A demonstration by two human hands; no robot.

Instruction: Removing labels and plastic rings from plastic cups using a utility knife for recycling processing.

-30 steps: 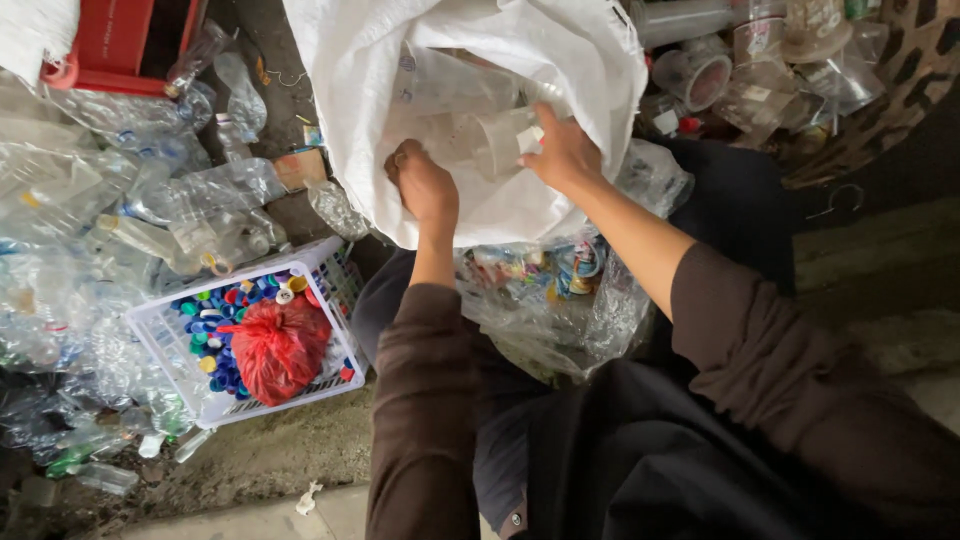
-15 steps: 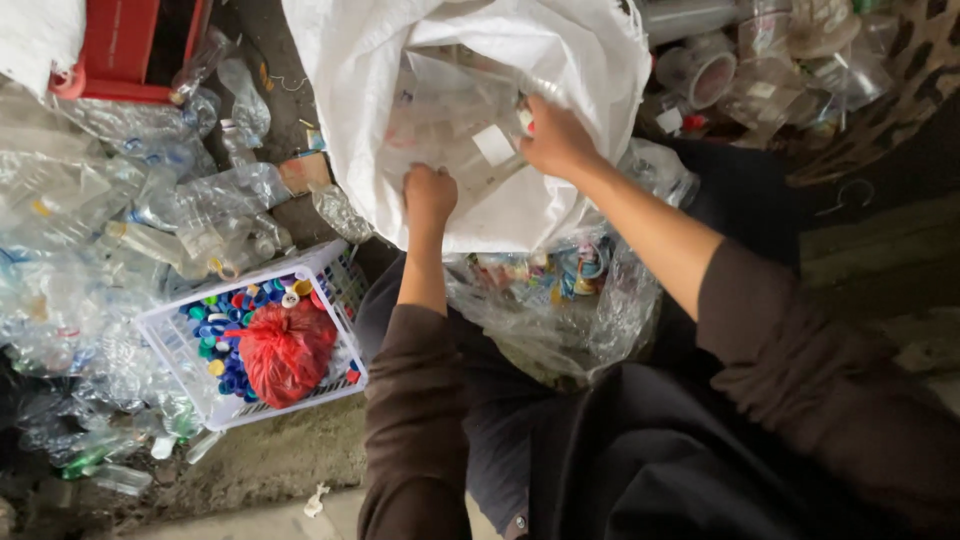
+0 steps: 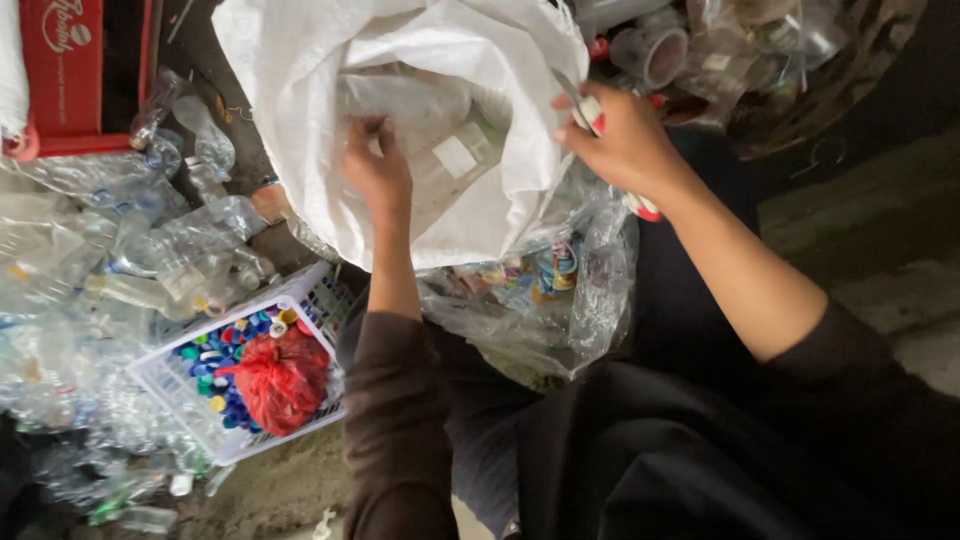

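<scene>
At the far left we see a red crate point(image 3: 75, 70) above a heap of crushed clear plastic bottles point(image 3: 110, 270). Just right of the heap sits a white basket point(image 3: 170, 385) part filled with coloured bottle caps point(image 3: 215, 345), with a knotted red bag point(image 3: 280, 380) lying on them.

Moving right, our left hand point(image 3: 378, 170) curls over the near edge of a big white woven sack point(image 3: 400, 60), fingers closed on the cloth, holding it open. Inside lie clear bottles point(image 3: 430, 130), so the sack already holds a fair load. Below it, on our lap, a clear bag point(image 3: 545, 300) holds scraps of colourful labels.

Further right, our right hand point(image 3: 625, 145) is clenched on the sack's other edge and on a red-and-white tool point(image 3: 600, 115), perhaps a cutter. Beyond it more bottles and cups point(image 3: 680, 50) wait unsorted; plenty appears left.
</scene>
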